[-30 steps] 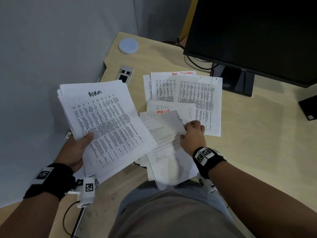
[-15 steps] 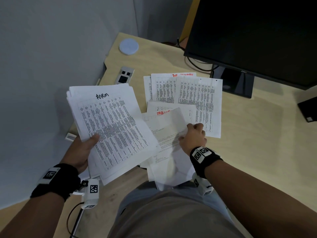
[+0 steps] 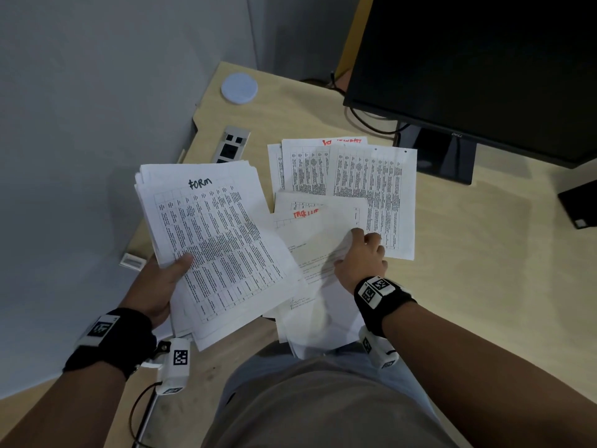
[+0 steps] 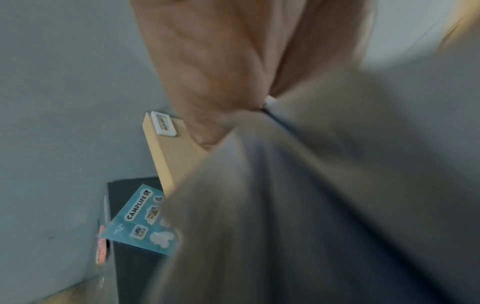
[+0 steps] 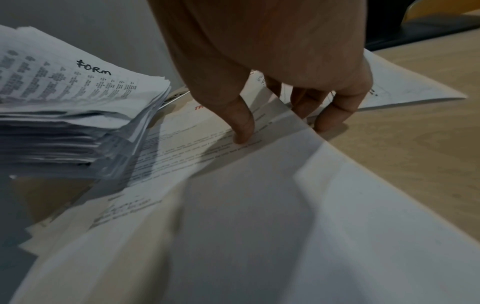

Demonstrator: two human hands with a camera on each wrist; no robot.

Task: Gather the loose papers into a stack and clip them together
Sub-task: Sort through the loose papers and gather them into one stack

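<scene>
Right hand (image 3: 361, 257), frame centre: thumb on top and fingers beneath pinch the edge of a loose letter sheet (image 3: 318, 253). Lift it clear before sliding (sheets below may drag along). Left hand (image 3: 160, 286), lower left, grips the gathered stack (image 3: 213, 240), thumb on top. Remaining sheets (image 3: 371, 192) lie upper centre on the desk (image 3: 484, 270). No clip identified.

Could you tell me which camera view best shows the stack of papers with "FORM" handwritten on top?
The head view: the stack shows whole, held in the left hand. The right wrist view catches only its top corner and layered edges; the left wrist view gives a blurred grey underside.
</scene>
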